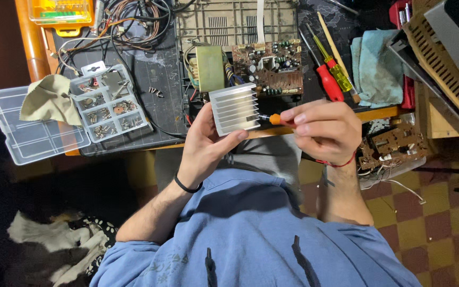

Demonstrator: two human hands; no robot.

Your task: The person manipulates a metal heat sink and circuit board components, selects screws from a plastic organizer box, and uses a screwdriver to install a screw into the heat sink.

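The fingers of the left hand close around a ribbed, silver aluminium heat sink, thumb along its lower edge and the other fingers behind its left side, so the block is held up off the bench, just in front of the worktop's edge and above the person's lap. The fingers of the right hand pinch narrowly around the orange handle of a small screwdriver, whose short dark shaft reaches left to meet the right edge of the heat sink.

The heat sink's fins run roughly left to right, so its ribs lie almost in line with the screwdriver; its finned face is turned up toward the camera and tilts slightly away. The screwdriver's long axis is near horizontal, tip to the left, handle mostly hidden inside the right hand.

The grip looks risky in a few ways. The tip bears on a small point at the block's edge, and with the piece held in the air rather than braced, a slip could send the tip across into the left palm or thumb. Any small screw that is freed would likely drop into the lap or onto the chequered floor.

Further out, a brown circuit board lies on the dark bench mat, a red-handled and a yellow-handled screwdriver rest to its right beside a blue cloth, and a clear compartment box of screws sits to the left.
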